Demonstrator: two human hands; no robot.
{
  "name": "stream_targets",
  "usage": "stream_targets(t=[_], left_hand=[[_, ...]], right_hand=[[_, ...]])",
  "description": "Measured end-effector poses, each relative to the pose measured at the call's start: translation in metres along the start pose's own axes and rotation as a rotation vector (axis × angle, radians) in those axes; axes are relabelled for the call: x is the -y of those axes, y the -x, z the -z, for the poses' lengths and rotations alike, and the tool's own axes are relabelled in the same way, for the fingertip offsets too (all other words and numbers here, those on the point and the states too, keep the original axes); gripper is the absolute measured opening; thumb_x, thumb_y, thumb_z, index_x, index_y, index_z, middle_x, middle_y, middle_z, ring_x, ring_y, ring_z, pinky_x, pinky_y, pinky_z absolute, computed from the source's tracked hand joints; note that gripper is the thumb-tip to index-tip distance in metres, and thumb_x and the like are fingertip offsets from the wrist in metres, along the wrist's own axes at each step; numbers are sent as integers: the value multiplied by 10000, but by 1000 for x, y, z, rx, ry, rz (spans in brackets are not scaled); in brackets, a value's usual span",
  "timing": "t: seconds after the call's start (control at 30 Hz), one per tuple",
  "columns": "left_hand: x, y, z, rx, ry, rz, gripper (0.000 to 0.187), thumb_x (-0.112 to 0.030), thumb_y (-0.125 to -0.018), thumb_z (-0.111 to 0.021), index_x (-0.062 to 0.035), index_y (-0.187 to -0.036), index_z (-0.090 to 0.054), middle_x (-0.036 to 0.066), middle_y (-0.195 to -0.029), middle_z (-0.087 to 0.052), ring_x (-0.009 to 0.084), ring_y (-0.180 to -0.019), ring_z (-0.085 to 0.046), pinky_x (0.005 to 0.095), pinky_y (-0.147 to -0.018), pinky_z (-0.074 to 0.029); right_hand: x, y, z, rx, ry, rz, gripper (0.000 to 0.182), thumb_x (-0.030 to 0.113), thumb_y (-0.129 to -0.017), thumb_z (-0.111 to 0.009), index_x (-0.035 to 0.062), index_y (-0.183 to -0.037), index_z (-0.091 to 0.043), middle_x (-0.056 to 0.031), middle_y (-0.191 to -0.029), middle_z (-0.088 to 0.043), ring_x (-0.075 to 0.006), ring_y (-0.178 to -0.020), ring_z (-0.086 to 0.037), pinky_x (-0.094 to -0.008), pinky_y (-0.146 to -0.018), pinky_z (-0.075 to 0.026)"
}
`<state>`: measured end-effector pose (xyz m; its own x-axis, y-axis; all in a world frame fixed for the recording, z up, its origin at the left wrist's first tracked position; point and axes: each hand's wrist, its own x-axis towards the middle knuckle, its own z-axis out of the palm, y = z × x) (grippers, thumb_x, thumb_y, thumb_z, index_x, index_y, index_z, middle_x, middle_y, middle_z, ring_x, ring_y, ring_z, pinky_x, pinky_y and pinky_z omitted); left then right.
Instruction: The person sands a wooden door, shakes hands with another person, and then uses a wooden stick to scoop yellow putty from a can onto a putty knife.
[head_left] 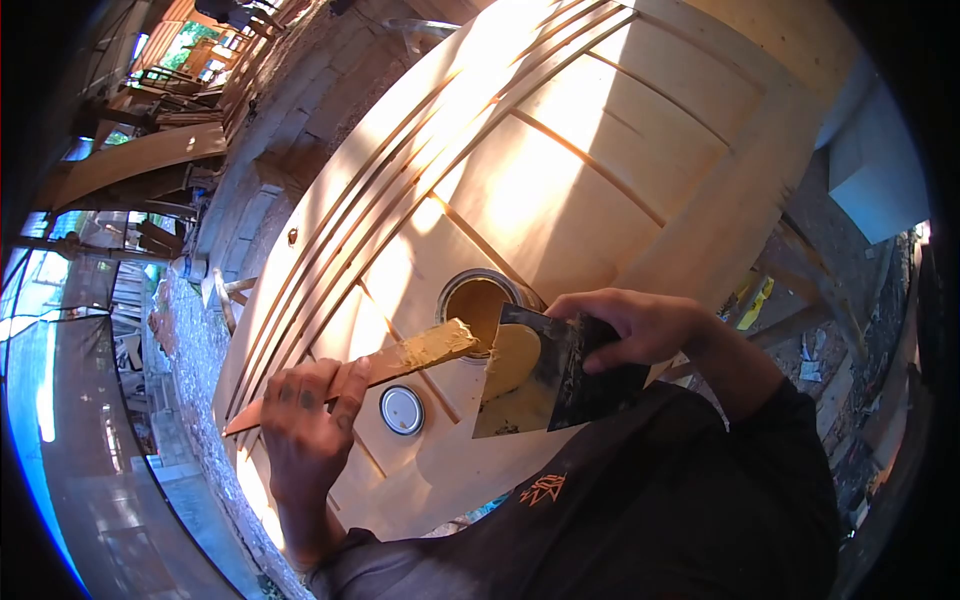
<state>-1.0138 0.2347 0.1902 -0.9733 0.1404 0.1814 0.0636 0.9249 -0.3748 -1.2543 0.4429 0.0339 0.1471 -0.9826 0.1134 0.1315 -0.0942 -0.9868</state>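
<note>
My left hand (308,420) is closed around a flat wooden stick (385,368). Yellowish putty coats the stick's far end, which lies in front of the open can's rim. My right hand (640,325) grips a wide putty knife (565,375) by its dark handle; a smooth mound of putty (515,358) rests on its blade. Between the two tools stands the round metal can (446,292) with yellow-brown putty inside, partly hidden by the blade. Closer to me, a small round metal lid (402,410) lies on the wooden panel, right of my left hand.
A large pale wooden door panel (660,120) with long grooves and strips serves as the work surface, crossed by bright sunlight. Stacked timber and a curved board (150,160) are at the upper left. A light-coloured box (880,170) stands at the right.
</note>
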Motion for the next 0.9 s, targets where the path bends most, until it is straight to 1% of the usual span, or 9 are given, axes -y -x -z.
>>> stream_targets(t=[0.13,0.23,0.27,0.37,0.5,0.53,0.63,0.77,0.9], left_hand=[[-3,8,-16,-158,181,206,407,66,-756,-621,-76,-1138,-602,114,-907,-539,244,-828,-563,346,-652,-499],[-13,16,-34,-187,363,404,539,86,-720,-668,-96,-1216,-567,120,-976,-513,242,-862,-553,339,-678,-510],[-17,16,-40,-205,411,446,633,86,-667,-710,-110,-1246,-545,105,-966,-503,218,-869,-547,322,-671,-506],[-28,13,-55,-262,458,448,689,85,-644,-723,-117,-1270,-517,96,-940,-500,206,-856,-558,291,-668,-523],[-34,18,-74,-362,521,442,642,112,-643,-715,-95,-1222,-531,91,-899,-503,187,-718,-569,282,-606,-498],[-35,18,-79,-390,465,434,558,104,-666,-709,-85,-1166,-551,99,-871,-511,194,-693,-579,296,-560,-471],[-36,21,-85,-405,288,352,473,-3,-690,-732,-105,-1119,-563,80,-842,-505,189,-624,-576,302,-518,-470],[-35,25,-91,-424,270,305,376,-1,-718,-696,-98,-1063,-584,69,-808,-564,201,-646,-584,326,-539,-474],[-29,29,-87,-243,214,212,348,3,-717,-670,-106,-1041,-604,45,-831,-606,203,-676,-608,342,-583,-491]], right_hand=[[-4,2,2,-16,-33,7,604,-26,-797,-639,-8,-1322,-341,-103,-1174,-522,-148,-1078,-501,-290,-949,-416],[-10,1,2,0,-84,42,612,-30,-800,-634,-10,-1329,-328,-98,-1174,-523,-140,-1081,-499,-286,-950,-417],[-11,1,1,9,-132,44,616,-32,-802,-633,-9,-1333,-322,-96,-1174,-523,-138,-1081,-498,-286,-951,-418],[-12,-1,0,35,-213,54,627,-36,-806,-627,-9,-1343,-305,-91,-1175,-523,-134,-1081,-498,-288,-954,-418],[-15,-1,-2,41,-274,74,633,-38,-807,-626,-14,-1346,-297,-92,-1179,-520,-133,-1085,-494,-287,-956,-418],[-16,-2,-2,47,-281,85,633,-38,-807,-627,-15,-1346,-297,-92,-1183,-517,-132,-1088,-492,-287,-958,-417],[-18,-3,-2,48,-312,98,634,-35,-806,-630,-16,-1346,-297,-94,-1193,-507,-132,-1096,-487,-286,-964,-412],[-20,-2,-3,-4,-283,68,633,-36,-803,-632,-17,-1343,-300,-101,-1198,-498,-141,-1107,-483,-286,-971,-405],[-17,0,-3,-81,-189,68,633,-52,-795,-630,-22,-1337,-303,-107,-1185,-503,-156,-1094,-498,-289,-970,-408]])
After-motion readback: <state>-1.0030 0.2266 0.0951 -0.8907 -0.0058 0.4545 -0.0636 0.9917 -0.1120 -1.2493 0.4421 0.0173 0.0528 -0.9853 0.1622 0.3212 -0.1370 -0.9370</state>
